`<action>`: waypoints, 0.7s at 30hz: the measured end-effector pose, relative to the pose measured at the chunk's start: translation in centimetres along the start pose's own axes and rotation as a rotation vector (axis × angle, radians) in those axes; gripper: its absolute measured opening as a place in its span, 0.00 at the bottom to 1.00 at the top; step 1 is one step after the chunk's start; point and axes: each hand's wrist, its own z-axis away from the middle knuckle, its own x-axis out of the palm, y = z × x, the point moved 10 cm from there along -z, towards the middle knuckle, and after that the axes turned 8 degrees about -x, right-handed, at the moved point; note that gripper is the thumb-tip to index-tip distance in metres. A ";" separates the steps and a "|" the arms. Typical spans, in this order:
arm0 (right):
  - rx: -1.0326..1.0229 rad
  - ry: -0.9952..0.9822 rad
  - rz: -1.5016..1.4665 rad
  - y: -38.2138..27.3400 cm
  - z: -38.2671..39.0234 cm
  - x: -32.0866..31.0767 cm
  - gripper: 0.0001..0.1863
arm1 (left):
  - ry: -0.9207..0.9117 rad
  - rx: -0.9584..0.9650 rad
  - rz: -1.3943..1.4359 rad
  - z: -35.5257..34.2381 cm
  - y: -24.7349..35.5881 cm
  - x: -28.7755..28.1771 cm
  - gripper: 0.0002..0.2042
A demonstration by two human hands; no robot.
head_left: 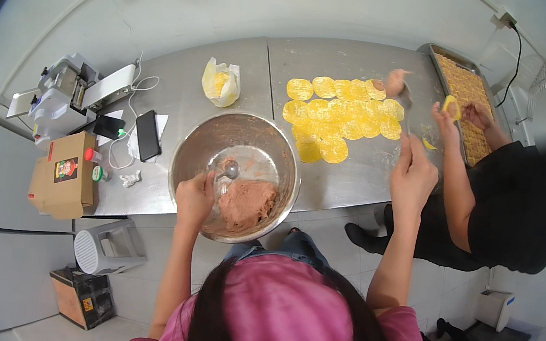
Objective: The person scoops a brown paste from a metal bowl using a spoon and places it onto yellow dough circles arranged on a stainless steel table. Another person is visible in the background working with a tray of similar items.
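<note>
Two hands: both the wearer's own, forearms rising from the lower edge.
Left hand (195, 198): closed on the rim of the bowl (184, 150), apparently to steady it.
Right hand (413, 174): raised over the table (343, 174), fingers drawn together around a thin utensil (406, 109); its tip meets a filled disc, probably to drop filling there.
Bowl: one, steel, at the table's near edge, just in front of the wearer for easy reach.
Filling (247, 203): one brown mound in the bowl's near half.
Spoon (231, 170): one, resting inside the bowl.
Discs (338, 113): roughly twenty yellow rounds, overlapping in rows beyond the bowl; exact count cannot be told.
Tray (469, 108): one, at the far right, packed with golden pieces.
Co-worker: one, in black, holding a yellow disc (451, 107) beside the tray.
Phone (148, 134): one, left of the bowl.
Box (64, 174): one, cardboard, at the left edge.
</note>
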 end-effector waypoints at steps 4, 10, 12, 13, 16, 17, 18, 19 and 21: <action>-0.110 0.144 0.231 4.1 4.8 5.0 0.09 | 0.000 0.016 0.001 0.2 0.2 0.0 0.16; -0.015 -0.343 0.314 7.7 9.5 13.6 0.04 | -0.043 0.005 0.018 -0.3 0.2 -0.4 0.16; -0.050 -0.318 0.192 5.3 6.3 12.1 0.05 | -0.094 -0.008 0.043 0.0 -0.3 -0.3 0.17; -0.119 -0.295 0.077 3.4 5.4 11.7 0.05 | -0.117 -0.014 0.060 0.0 -0.4 -0.1 0.17; -0.281 -0.302 -0.157 -1.3 4.3 12.2 0.06 | -0.188 -0.010 0.139 0.0 0.6 -0.1 0.17; -0.310 -0.345 -0.154 -2.3 4.1 13.0 0.06 | -0.185 -0.006 0.137 -0.1 0.6 -0.1 0.17; -0.339 -0.388 -0.150 -3.0 3.9 13.7 0.06 | -0.182 -0.003 0.136 -0.1 0.5 -0.2 0.17; -0.323 -0.389 -0.126 -2.8 3.5 14.1 0.06 | -0.180 0.003 0.134 0.0 0.5 -0.3 0.17; -0.286 -0.384 -0.072 -1.7 2.7 15.1 0.05 | -0.181 -0.043 0.141 0.1 -0.4 -0.7 0.17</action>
